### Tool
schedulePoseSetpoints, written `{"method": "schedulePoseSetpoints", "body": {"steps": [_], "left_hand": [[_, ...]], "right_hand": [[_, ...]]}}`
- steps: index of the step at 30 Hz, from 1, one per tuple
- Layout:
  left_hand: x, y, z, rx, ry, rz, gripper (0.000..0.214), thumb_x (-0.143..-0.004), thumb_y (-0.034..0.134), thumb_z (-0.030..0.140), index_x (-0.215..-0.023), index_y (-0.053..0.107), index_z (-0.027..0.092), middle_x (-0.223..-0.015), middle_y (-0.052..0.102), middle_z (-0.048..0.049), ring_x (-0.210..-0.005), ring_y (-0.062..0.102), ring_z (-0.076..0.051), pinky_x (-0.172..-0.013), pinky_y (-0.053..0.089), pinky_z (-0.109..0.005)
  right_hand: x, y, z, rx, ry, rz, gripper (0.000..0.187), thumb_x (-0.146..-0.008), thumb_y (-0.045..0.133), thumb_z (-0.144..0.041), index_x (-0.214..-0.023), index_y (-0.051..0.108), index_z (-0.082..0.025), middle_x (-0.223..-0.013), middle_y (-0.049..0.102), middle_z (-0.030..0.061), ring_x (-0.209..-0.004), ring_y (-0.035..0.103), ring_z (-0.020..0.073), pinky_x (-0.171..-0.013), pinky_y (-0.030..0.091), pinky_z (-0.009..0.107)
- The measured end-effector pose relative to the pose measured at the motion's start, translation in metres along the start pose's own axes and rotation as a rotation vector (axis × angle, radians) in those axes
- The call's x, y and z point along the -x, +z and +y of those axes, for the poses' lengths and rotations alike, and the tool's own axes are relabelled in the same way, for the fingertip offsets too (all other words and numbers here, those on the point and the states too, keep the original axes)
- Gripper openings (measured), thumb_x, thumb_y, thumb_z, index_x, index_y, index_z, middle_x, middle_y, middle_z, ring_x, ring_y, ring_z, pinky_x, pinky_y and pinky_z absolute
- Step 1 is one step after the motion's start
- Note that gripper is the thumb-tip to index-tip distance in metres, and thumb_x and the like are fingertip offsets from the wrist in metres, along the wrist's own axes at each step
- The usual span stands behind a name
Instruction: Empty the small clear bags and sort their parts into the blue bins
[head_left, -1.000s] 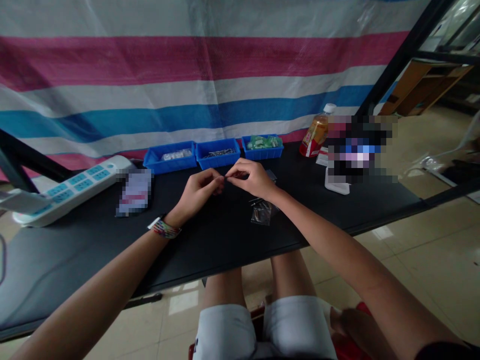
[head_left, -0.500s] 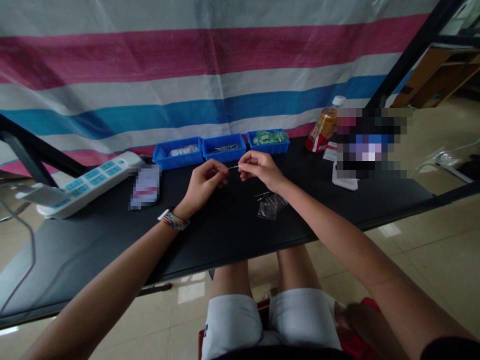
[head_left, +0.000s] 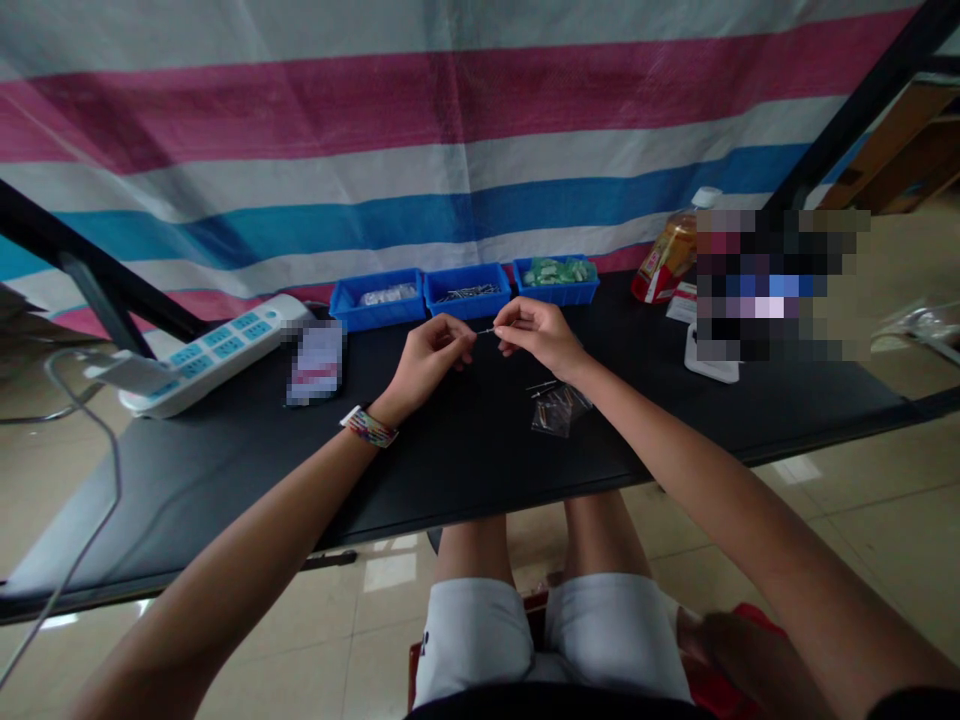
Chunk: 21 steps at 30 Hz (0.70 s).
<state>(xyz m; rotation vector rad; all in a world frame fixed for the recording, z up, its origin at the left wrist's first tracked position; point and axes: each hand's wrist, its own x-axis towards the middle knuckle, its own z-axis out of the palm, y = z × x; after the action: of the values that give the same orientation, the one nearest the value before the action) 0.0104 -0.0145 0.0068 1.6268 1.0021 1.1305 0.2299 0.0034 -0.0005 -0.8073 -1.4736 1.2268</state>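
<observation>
My left hand (head_left: 431,358) and my right hand (head_left: 544,335) meet above the black table, just in front of the blue bins. Between their fingertips runs a thin metal pin (head_left: 485,331), one end pinched in each hand. Its fine details are too small to make out. The middle blue bin (head_left: 469,308) behind my fingers contains several similar thin metal pieces. Below my right hand lie small clear plastic bags (head_left: 553,415) with slim parts inside, and loose thin metal pieces (head_left: 544,386) lie beside them.
A left blue bin (head_left: 379,318) contains clear plastic bags; a right blue bin (head_left: 559,294) contains green packets. At left are a white power strip (head_left: 217,355) and a blurred phone-like object (head_left: 316,362). A drink bottle (head_left: 671,250) and a white device (head_left: 711,358) are at right.
The whole view has shifted slightly, so everything on the table appears further right. Both hands keep the pin between them, with little visible change in their grip.
</observation>
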Motion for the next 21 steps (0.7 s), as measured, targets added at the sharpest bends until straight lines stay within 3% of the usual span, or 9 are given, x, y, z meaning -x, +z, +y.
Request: {"method": "schedulePoseSetpoints", "body": {"steps": [6, 14, 21], "left_hand": [[-0.0006, 0.0012, -0.0015, 0.010, 0.015, 0.021, 0.031, -0.085, 0.085, 0.043, -0.091, 0.069, 0.018, -0.079, 0.069, -0.0029, -0.069, 0.068, -0.014, -0.059, 0.053, -0.024], [-0.0001, 0.0028, 0.0027, 0.032, 0.006, 0.000, 0.030, -0.084, 0.084, 0.042, -0.092, 0.067, 0.019, -0.076, 0.067, -0.0016, -0.066, 0.067, -0.014, -0.058, 0.052, -0.025], [0.0004, 0.0000, 0.0019, 0.071, -0.075, -0.077, 0.037, -0.093, 0.072, 0.055, -0.087, 0.069, 0.018, -0.077, 0.068, -0.0039, -0.061, 0.064, -0.015, -0.053, 0.048, -0.026]], "right_hand": [[0.0011, -0.0017, -0.0027, -0.036, 0.061, 0.004, 0.031, -0.081, 0.086, -0.042, -0.087, 0.064, -0.020, -0.078, 0.067, -0.0017, -0.063, 0.067, 0.0123, -0.061, 0.064, 0.028], [-0.0003, 0.0002, -0.0012, -0.023, -0.020, 0.007, 0.033, -0.075, 0.090, -0.038, -0.084, 0.064, -0.021, -0.077, 0.067, -0.0018, -0.068, 0.070, 0.0144, -0.069, 0.064, 0.032], [-0.0005, -0.0001, -0.0025, 0.004, -0.065, 0.017, 0.034, -0.075, 0.089, -0.040, -0.084, 0.062, -0.021, -0.078, 0.066, -0.0022, -0.069, 0.069, 0.0145, -0.071, 0.063, 0.033]]}}
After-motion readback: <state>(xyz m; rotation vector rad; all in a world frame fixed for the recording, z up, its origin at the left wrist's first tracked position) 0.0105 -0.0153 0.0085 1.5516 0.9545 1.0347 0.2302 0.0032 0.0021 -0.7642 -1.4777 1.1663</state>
